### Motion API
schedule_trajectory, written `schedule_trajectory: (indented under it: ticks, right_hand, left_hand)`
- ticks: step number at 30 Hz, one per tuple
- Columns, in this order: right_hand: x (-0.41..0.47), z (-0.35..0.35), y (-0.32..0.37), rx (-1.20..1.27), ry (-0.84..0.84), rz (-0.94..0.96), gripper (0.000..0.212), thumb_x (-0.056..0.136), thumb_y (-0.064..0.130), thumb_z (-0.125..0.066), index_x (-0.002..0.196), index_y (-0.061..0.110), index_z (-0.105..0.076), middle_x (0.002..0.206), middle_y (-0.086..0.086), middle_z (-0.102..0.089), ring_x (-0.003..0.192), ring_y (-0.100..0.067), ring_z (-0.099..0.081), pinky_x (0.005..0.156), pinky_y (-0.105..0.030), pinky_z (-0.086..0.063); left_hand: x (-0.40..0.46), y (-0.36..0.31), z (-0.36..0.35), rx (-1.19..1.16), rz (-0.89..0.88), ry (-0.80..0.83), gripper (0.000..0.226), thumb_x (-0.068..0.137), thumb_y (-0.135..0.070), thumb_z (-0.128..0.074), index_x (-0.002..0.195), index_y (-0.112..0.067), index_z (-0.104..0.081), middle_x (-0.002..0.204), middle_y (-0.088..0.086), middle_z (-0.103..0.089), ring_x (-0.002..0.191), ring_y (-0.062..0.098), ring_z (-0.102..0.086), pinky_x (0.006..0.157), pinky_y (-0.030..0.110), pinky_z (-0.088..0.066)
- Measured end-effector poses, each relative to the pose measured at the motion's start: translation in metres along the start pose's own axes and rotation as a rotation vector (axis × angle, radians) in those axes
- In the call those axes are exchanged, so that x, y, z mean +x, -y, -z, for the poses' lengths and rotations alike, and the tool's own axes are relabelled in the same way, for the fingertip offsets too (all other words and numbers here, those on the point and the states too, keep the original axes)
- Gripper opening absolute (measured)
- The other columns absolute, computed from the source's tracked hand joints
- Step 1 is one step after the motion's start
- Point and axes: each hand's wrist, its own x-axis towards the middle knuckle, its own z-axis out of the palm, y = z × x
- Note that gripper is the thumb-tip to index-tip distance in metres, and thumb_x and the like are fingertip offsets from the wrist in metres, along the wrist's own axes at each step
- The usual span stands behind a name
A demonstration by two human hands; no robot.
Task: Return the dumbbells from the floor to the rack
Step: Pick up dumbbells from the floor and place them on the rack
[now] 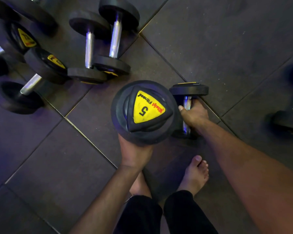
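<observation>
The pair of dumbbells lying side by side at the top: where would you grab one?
Grip the near dumbbell around its bare chrome handle, coming from above. It lies flat, and the wide rubber heads hold the handle off the floor, leaving finger room beneath.

The yellow triangular label (147,108) on the end cap of the raised dumbbell (142,112) reads "Fitness" in black, a red script word beside it too stylised to read, and a large "5"; yellow labels on the other dumbbells are illegible
</observation>
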Motion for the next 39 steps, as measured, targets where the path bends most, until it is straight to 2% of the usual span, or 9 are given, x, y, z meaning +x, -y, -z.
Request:
schedule_trajectory:
  ticks: [4, 6, 8, 14, 18, 25, 30, 35, 39]
  right_hand:
    - [0.001, 0.0, -0.001, -0.016, 0.018, -0.006, 0.048, 0.096, 0.043, -0.069, 0.137, 0.022, -0.056, 0.14, -0.012, -0.065, 0.131, -0.036, -0.059, 0.107, -0.038, -0.046]
    - [0.0, 0.001, -0.001, -0.002, 0.022, -0.009, 0.048, 0.096, 0.043, -0.068, 0.137, 0.022, -0.056, 0.139, -0.012, -0.065, 0.13, -0.036, -0.06, 0.106, -0.037, -0.046]
    - [-0.003, 0.001, 0.0, 0.027, 0.039, -0.019, 0.047, 0.095, 0.043, -0.068, 0.137, 0.024, -0.056, 0.137, -0.011, -0.067, 0.129, -0.036, -0.061, 0.106, -0.038, -0.047]
    - [0.018, -0.002, -0.009, 0.148, 0.107, -0.033, 0.05, 0.075, 0.053, -0.07, 0.116, 0.026, -0.067, 0.113, -0.002, -0.076, 0.107, -0.027, -0.071, 0.1, -0.044, -0.057]
    - [0.022, -0.004, -0.004, 0.387, 0.202, -0.078, 0.035, 0.088, 0.041, -0.079, 0.112, 0.018, -0.072, 0.101, -0.005, -0.08, 0.085, -0.017, -0.077, 0.074, -0.035, -0.064]
    - [0.019, -0.012, 0.004, 0.51, 0.2, -0.188, 0.019, 0.091, 0.034, -0.074, 0.091, 0.017, -0.065, 0.065, -0.002, -0.056, 0.045, -0.015, -0.051, 0.046, -0.026, -0.044]
    - [-0.003, -0.01, 0.002, 0.617, 0.052, -0.073, 0.022, 0.079, 0.036, -0.075, 0.091, 0.018, -0.071, 0.083, -0.005, -0.074, 0.066, -0.017, -0.063, 0.064, -0.036, -0.053]
    - [-0.052, 0.02, -0.021, 0.368, 0.099, 0.159, 0.045, 0.092, 0.008, -0.078, 0.135, 0.013, -0.063, 0.134, -0.012, -0.067, 0.125, -0.021, -0.062, 0.107, -0.027, -0.045]
    - [-0.083, 0.029, -0.02, 0.672, -0.057, 0.36, 0.016, 0.078, 0.012, -0.083, 0.093, 0.016, -0.079, 0.092, 0.015, -0.08, 0.085, 0.004, -0.069, 0.086, -0.017, -0.056]
  left_hand:
    - [-0.04, -0.055, 0.051, -0.013, -0.457, 0.03, 0.106, 0.045, -0.062, -0.09, 0.135, -0.016, -0.058, 0.144, 0.003, -0.057, 0.141, 0.018, -0.045, 0.123, 0.037, -0.027]
    - [-0.135, -0.168, 0.073, 0.121, -0.691, -0.091, 0.052, 0.065, -0.027, -0.087, 0.111, -0.019, -0.065, 0.121, -0.005, -0.067, 0.116, -0.011, -0.058, 0.102, 0.014, -0.045]
    - [-0.185, -0.24, 0.096, 0.211, -0.921, -0.268, 0.036, 0.078, 0.004, -0.072, 0.091, -0.028, -0.064, 0.099, -0.011, -0.068, 0.087, -0.02, -0.059, 0.078, 0.004, -0.049]
    - [-0.157, -0.265, 0.101, 0.351, -0.737, -0.381, 0.018, 0.087, -0.031, -0.071, 0.095, -0.016, -0.065, 0.102, 0.011, -0.076, 0.099, 0.025, -0.072, 0.091, 0.037, -0.057]
    - [-0.139, -0.271, 0.102, 0.275, -0.671, -0.363, 0.016, 0.091, -0.022, -0.066, 0.078, -0.019, -0.057, 0.061, -0.002, -0.058, 0.053, 0.016, -0.055, 0.064, 0.037, -0.049]
    - [-0.139, -0.265, 0.103, 0.246, -0.619, -0.398, 0.022, 0.09, -0.022, -0.067, 0.07, -0.018, -0.059, 0.056, -0.006, -0.058, 0.055, 0.016, -0.055, 0.066, 0.034, -0.049]
    - [-0.148, -0.262, 0.112, 0.337, -0.6, -0.413, 0.016, 0.068, -0.032, -0.063, 0.07, -0.017, -0.066, 0.059, -0.008, -0.065, 0.065, 0.021, -0.063, 0.078, 0.042, -0.056]
    - [-0.163, -0.253, 0.116, 0.369, -0.586, -0.482, 0.015, 0.066, -0.033, -0.065, 0.063, -0.019, -0.069, 0.066, -0.002, -0.068, 0.074, 0.025, -0.067, 0.085, 0.05, -0.056]
    - [-0.178, -0.244, 0.116, 0.383, -0.569, -0.535, 0.018, 0.071, -0.034, -0.067, 0.066, -0.016, -0.068, 0.076, 0.004, -0.071, 0.081, 0.025, -0.066, 0.081, 0.043, -0.052]
